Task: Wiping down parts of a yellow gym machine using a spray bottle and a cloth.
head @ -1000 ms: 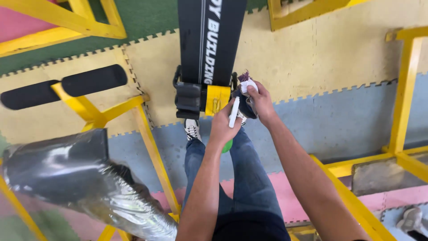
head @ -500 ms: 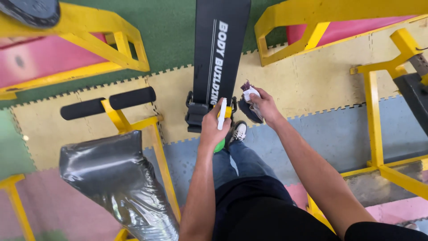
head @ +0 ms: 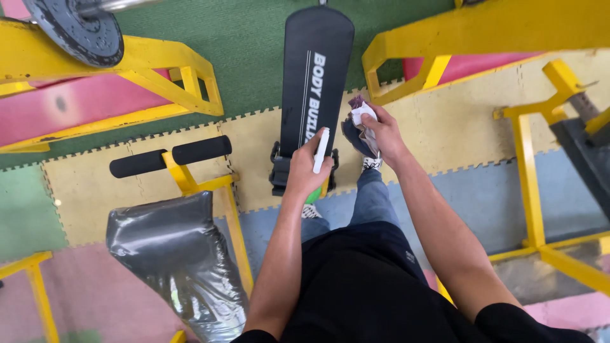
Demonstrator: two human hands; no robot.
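**Hands, bottle and cloth at the foot of the black bench**

Left hand (head: pixel 306 173): your fingers are wrapped round a spray bottle (head: pixel 319 152), white upper part up past the knuckles, green body showing below the palm at 6 o'clock. It looks like light, stiff, smooth plastic; hold it round the body, not the thin white top.

Right hand (head: pixel 381 131): closed in a pinch on a crumpled cloth (head: pixel 359 113), white with a purple patch, sitting at 11 o'clock of the hand. A dark fold hangs under it. Soft, limp and very light; bunch it in the fingers so no loose end trails.

Black padded bench (head: pixel 316 76): runs to 12 o'clock from both hands; the bottle top overlaps its lower end. Whether it touches, you cannot tell.

Yellow steel frames (head: pixel 445 38): at 1 o'clock and at 10 o'clock.

Black foam rollers (head: pixel 170 156): at 9 o'clock of your left hand.

Plastic-wrapped pad (head: pixel 175 254): at 7 o'clock.

Weight plate (head: pixel 76 28): far at 10 o'clock.

Floor mats (head: pixel 483 184): interlocking, blue, yellow, green, pink.
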